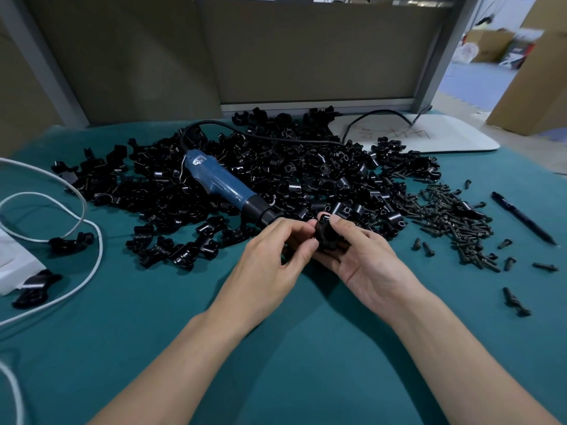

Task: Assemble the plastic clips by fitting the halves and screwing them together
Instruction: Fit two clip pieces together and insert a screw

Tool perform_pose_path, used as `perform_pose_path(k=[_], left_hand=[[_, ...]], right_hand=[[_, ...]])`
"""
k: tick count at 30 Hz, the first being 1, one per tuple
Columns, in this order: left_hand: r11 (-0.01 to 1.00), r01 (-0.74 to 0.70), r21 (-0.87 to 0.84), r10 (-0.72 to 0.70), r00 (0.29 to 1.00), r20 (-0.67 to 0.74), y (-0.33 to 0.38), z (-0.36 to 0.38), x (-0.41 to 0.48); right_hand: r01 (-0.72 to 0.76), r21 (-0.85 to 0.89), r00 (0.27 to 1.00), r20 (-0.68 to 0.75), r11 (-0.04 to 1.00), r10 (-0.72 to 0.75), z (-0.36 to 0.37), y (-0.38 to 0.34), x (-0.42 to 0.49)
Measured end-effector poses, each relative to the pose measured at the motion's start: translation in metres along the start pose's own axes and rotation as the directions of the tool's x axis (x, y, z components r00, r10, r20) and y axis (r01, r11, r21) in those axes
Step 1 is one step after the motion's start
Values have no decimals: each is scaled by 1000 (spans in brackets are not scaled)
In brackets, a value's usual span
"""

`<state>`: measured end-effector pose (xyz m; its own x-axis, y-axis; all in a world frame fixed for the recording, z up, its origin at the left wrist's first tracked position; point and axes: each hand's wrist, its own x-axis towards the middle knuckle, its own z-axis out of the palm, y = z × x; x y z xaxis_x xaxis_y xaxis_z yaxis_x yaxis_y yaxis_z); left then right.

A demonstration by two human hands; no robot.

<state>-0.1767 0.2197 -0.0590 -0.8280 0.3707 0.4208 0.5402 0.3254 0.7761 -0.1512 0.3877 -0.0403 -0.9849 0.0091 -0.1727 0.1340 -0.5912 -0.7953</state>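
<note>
Both hands meet over the teal cloth-covered tabletop (276, 348), closed around one small black plastic clip (325, 235). The left hand (270, 259) pinches the clip's left side with curled fingers (302, 242). The right hand (362, 262) cradles it from below and from the right, palm turned up, thumb pressed on the clip's top. The clip sits between the two sets of fingertips; whether its halves are fully seated cannot be told.

Just beyond the fingers spreads a big heap of loose black plastic clip halves (306, 167). A blue electric screwdriver with a black nose (221, 182) lies on that heap, its tip almost touching the left knuckles, and its black cord (276, 138) runs away over the pile. To the right of the right-hand fingers lies a scatter of short black screws (454, 216), and beyond them a slim black pen (521, 217). Well to the left of the left-hand fingers a white cable (82, 222) loops across the cloth, with a few stray clip pieces beside it. Far behind the pile, to the right, rests a flat white board with scribbles (429, 136).
</note>
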Motion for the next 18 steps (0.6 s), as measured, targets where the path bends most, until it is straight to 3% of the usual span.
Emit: perform_pose_path(k=[7,13,18], left_hand=[[995,77,65,-81,996,49,-4,0,1],[999,42,-11,-42,998,46,-4,-2,3],[998,-30,48,27,998,58,-3,-2,2]], right_hand=[[49,-45,999,1,998,-49,-1,2,0],[41,-50,999,-9,998,-42,-2,3,1],[-9,-43,1000,-6,999,9,-4,1,2]])
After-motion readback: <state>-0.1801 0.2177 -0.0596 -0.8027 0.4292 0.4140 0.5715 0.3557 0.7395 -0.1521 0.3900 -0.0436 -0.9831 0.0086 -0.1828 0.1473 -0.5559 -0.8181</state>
